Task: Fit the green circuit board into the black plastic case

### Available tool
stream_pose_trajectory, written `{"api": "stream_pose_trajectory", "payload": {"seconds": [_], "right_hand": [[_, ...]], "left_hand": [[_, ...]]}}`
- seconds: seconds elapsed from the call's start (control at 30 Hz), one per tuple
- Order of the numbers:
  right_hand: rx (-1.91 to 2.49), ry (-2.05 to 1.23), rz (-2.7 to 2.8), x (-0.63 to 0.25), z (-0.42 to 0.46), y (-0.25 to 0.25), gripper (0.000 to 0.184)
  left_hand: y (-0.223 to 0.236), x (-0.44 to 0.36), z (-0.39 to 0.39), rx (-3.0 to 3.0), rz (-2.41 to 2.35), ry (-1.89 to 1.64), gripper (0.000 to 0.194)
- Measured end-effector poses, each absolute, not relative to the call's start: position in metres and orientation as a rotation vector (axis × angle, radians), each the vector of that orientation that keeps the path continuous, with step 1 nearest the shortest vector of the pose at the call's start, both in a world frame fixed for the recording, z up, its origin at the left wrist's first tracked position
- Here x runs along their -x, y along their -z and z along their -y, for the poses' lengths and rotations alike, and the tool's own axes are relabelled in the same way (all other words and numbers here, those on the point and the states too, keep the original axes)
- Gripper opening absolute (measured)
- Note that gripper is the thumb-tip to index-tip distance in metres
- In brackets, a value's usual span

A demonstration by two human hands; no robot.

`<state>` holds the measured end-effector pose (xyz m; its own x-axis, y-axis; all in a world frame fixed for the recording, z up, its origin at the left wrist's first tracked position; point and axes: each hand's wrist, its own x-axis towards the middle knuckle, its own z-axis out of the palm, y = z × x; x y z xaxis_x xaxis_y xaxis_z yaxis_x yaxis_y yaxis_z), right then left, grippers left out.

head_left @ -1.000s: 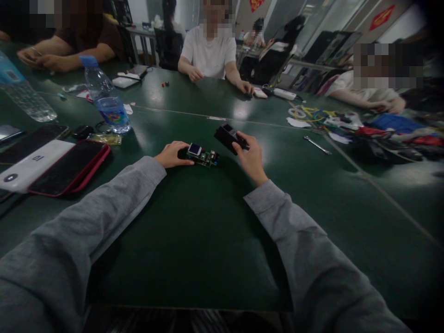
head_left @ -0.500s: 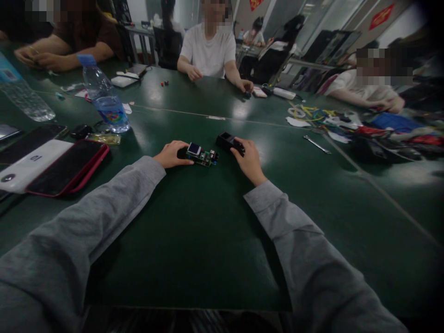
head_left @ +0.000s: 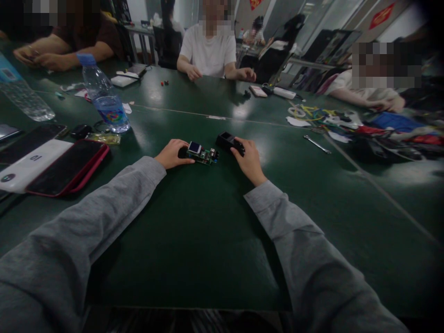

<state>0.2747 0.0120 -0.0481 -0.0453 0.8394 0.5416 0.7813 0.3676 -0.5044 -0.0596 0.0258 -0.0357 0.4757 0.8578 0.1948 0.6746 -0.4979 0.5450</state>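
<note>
My left hand (head_left: 172, 153) grips the left end of a green circuit board (head_left: 205, 157), thumb at the near side and fingers behind. A small screen with a white frame (head_left: 194, 147) sits on the board's left part, and small components crowd its right end. To the right, my right hand (head_left: 249, 157) is closed around a black plastic case (head_left: 227, 140) with a rectangular window in its top. The case rests at or just over the table, a short gap away from the board. My right fingers hide the case's right end.
Phones (head_left: 69, 166) and a water bottle (head_left: 110, 108) stand to the left, with another bottle (head_left: 29, 97) beyond. On the right lie a wrench (head_left: 317, 144) and a heap of cables (head_left: 333, 118). Other people sit around the green table (head_left: 194, 240).
My right hand has lowered the black case toward the table and levelled it. The left hand stays on the board, barely shifting it. Across the table, a person's hand has lifted off a small dark object.
</note>
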Motion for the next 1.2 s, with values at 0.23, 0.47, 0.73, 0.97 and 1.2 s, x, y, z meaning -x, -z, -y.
{"api": "stream_pose_trajectory", "payload": {"seconds": [0.23, 0.47, 0.73, 0.97, 1.2], "right_hand": [[1.449, -0.102, 1.833, -0.2748, -0.0111, 0.0474, 0.048], [1.429, -0.102, 1.838, -0.2746, -0.0099, 0.0477, 0.051], [1.398, -0.086, 1.846, -0.2758, -0.0121, 0.0499, 0.053], [1.399, -0.083, 1.855, -0.2752, -0.0119, 0.0499, 0.053], [1.400, -0.081, 1.856, -0.2750, -0.0112, 0.0503, 0.053]], "left_hand": [[0.0303, 0.0623, -0.0256, -2.324, -1.207, -0.574, 0.060], [0.0284, 0.0632, -0.0257, -2.346, -1.171, -0.541, 0.055], [0.0340, 0.0634, -0.0286, -2.388, -1.160, -0.562, 0.051], [0.0330, 0.0628, -0.0273, -2.397, -1.178, -0.556, 0.051], [0.0367, 0.0641, -0.0300, -2.408, -1.164, -0.579, 0.048]]}}
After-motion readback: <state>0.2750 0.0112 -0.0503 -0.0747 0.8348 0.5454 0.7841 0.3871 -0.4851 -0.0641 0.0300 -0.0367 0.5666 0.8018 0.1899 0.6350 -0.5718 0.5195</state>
